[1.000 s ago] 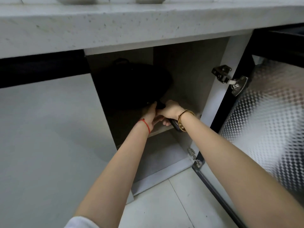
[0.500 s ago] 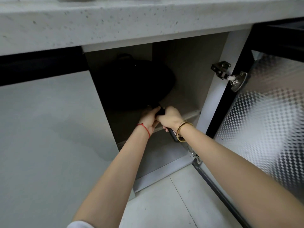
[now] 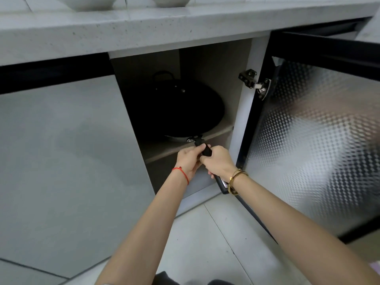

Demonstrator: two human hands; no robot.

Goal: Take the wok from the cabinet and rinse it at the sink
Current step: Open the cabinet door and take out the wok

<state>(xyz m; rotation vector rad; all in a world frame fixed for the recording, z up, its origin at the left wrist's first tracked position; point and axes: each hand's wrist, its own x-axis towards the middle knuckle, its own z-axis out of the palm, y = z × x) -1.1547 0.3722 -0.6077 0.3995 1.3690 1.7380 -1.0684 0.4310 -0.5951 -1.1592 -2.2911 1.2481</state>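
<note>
Black wok [image 3: 174, 112] sits on cabinet shelf [image 3: 164, 150], long handle [image 3: 205, 150] sticking out front.

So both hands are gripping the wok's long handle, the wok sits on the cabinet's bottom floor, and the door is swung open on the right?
Not quite. The head view shows the wok on the cabinet's raised shelf, not its bottom floor. Otherwise correct: left hand and right hand grip the handle, and the door is open on the right.
</note>
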